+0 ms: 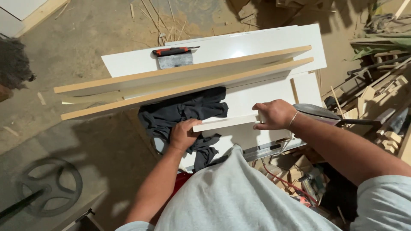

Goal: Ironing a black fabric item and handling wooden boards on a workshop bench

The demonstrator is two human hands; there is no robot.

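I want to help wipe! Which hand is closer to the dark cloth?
Left. The left hand already rests on the dark cloth while holding the small white board. The right hand grips the board's far end.

A dusty concrete floor (85, 38) spreads around the white surface (274, 42), strewn with sawdust and wood splinters beyond its far edge. Left of the surface and nearer the camera, a dark metal wheel (48, 186) lies on the floor. Right of the surface, offcuts of wood (385, 102) pile up in shadow. Light glares on the surface's top.
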